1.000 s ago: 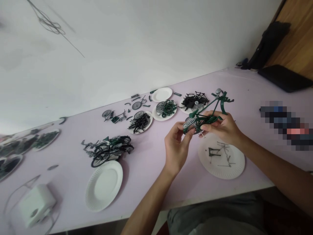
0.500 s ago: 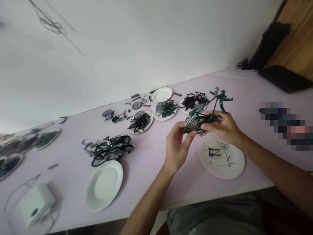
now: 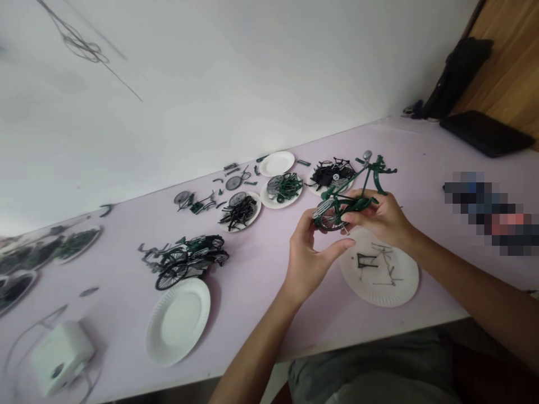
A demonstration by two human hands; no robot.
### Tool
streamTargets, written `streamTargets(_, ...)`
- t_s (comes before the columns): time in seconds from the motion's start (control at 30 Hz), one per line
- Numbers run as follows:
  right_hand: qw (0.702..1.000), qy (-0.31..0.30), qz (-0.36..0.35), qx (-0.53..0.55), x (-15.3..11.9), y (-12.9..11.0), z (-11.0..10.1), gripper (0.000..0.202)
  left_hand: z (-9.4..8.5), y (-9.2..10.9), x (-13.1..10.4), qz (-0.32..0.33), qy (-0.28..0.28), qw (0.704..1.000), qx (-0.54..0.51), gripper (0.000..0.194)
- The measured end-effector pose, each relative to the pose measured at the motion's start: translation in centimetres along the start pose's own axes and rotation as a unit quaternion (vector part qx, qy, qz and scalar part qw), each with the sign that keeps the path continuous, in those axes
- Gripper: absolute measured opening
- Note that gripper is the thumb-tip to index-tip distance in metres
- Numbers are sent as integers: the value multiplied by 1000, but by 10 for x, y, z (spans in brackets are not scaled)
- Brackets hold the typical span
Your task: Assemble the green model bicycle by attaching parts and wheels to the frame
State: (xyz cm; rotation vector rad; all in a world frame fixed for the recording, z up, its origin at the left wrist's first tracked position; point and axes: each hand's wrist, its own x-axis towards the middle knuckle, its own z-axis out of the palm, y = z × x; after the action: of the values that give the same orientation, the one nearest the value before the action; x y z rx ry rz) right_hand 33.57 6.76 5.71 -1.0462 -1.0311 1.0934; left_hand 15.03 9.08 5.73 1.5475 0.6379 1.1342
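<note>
A green model bicycle [image 3: 362, 203] is up above the table in my right hand [image 3: 385, 220], whose thumb and fingers close round the middle of its frame. The handlebar end points up and to the right; one spoked wheel shows at the lower left. My left hand [image 3: 306, 259] is beside that wheel, thumb stretched away from it and the other fingers partly hidden behind the wheel. Whether those fingers touch it I cannot tell. Under the bicycle, a white paper plate [image 3: 349, 280] carries a small black frame-shaped part [image 3: 367, 261] and several thin rods.
Several model bicycles [image 3: 185, 255] stand together at the left, beside a white plate [image 3: 179, 320]. Farther back are plates of black parts [image 3: 238, 213], green parts [image 3: 290, 188] and more black parts [image 3: 330, 173]. A white boxy device [image 3: 63, 356] with a cable sits front left.
My left thumb has come off the wheel and spread out to the right. My right hand keeps hold of the bicycle. The whole view has shifted slightly.
</note>
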Motion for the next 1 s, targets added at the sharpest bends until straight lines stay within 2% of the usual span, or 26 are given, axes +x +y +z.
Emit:
streamTargets(0.2, 999, 11, -28, -36, 0, 0, 2, 36, 5, 0, -1, -13, 32, 999, 27, 38)
streamTargets(0.47, 999, -10, -18, -44, 0, -2, 4, 36, 7, 3, -1, -23, 16, 999, -37, 38)
streamTargets(0.6, 999, -6, -18, -30, -1, -2, 5, 35, 5, 2, 0, -16, 2, 999, -43, 37)
streamTargets(0.8, 1000, 7, 4, -18, 0, 4, 11, 39, 1, -6, 4, -28, 11, 999, -36, 39)
streamTargets(1.0, 995, 4, 29, -99, 0, -12, 5, 42, -2, -3, 12, -76, 46, 995, -42, 32)
